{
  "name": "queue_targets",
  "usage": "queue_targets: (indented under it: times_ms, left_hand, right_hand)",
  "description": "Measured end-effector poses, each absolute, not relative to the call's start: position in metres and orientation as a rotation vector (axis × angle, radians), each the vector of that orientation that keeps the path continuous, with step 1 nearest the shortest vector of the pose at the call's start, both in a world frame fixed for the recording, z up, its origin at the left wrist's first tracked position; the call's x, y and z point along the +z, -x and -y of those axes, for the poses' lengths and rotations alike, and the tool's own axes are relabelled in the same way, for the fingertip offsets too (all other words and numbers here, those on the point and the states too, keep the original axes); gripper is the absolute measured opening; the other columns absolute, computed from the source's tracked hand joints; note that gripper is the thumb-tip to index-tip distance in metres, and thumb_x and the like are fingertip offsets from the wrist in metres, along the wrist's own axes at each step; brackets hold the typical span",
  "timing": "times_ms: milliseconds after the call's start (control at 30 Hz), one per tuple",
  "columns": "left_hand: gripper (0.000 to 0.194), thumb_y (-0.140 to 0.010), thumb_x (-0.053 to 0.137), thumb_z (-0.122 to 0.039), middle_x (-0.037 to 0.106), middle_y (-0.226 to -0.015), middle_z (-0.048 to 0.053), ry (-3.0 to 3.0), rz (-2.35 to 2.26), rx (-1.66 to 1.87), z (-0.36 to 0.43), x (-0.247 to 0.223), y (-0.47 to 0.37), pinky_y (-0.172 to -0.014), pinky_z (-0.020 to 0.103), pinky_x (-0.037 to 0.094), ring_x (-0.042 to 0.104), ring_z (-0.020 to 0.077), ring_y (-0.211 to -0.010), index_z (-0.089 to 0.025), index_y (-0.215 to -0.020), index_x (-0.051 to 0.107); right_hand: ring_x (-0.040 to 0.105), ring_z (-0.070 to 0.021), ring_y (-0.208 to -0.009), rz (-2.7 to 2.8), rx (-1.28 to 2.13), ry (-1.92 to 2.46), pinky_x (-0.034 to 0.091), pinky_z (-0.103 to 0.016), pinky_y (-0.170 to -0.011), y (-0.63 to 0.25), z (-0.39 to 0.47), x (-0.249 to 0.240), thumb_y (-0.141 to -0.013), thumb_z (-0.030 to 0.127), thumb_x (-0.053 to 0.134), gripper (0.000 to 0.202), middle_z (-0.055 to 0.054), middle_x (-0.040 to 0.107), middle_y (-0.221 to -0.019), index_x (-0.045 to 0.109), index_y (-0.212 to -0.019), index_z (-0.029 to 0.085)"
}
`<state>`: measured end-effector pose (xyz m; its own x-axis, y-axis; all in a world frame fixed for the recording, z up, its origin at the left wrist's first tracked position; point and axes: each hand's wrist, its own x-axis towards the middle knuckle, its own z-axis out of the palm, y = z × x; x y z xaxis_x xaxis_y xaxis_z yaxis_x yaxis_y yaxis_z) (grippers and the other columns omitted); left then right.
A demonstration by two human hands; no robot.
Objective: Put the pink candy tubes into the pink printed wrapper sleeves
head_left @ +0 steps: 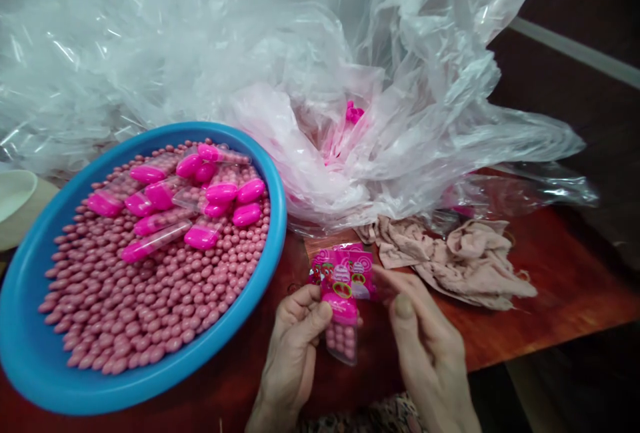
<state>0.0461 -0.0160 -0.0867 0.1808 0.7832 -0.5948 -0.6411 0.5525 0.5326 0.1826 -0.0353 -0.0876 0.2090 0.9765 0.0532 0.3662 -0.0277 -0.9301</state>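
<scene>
My left hand is closed on a small clear candy container with a bright pink cap, thumb pressed against its side. Pink balls fill its transparent lower end, which points down toward me. Right behind it, partly covered by its cap end, are shiny pink printed packets. To the right, my right hand has its thumb apart from its stretched fingers, whose tips blur beside the packets. I see nothing held in it.
A blue basin full of pink balls stands on the left, several pink-capped containers lying on top. Clear plastic bags heap up behind. A crumpled beige cloth lies on the reddish table; a pale cup stands far left.
</scene>
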Motion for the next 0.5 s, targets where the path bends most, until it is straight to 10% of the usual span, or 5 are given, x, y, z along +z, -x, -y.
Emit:
queue_targets:
  times_ms: [500]
  left_hand:
    - [0.033, -0.056, 0.083, -0.035, 0.069, -0.045, 0.005, -0.111, -0.895, 0.732, 0.024, -0.098, -0.04, -0.028, 0.013, 0.042, 0.058, 0.0117, -0.029, -0.012, -0.07, 0.063]
  right_hand:
    - [0.046, -0.0135, -0.071, 1.133, 1.541, 1.204, 0.037, -0.026, -0.064, -0.197, -0.004, -0.075, -0.089, 0.043, 0.054, 0.032, -0.001, 0.055, -0.091, 0.061, -0.066, 0.021]
